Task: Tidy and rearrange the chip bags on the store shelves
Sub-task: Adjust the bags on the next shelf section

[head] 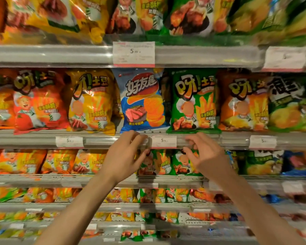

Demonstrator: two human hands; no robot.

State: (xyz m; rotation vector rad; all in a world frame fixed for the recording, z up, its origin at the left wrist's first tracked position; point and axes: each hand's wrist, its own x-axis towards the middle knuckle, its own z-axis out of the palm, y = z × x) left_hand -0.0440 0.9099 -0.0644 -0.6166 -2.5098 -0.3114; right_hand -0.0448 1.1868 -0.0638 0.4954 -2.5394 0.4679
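Both hands are up at the front rail of the middle shelf (102, 141). The left hand (125, 156) and right hand (204, 152) sit either side of a price tag (163, 141), fingers curled loosely apart, gripping nothing as far as I can see. A blue chip bag (141, 101) stands just above them, between a yellow bag (94, 101) and a green bag (194, 101).

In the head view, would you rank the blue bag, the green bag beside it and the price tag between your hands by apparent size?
1-2. Blue bag and green bag: alike, not ranked.
3. Price tag: clearly smallest.
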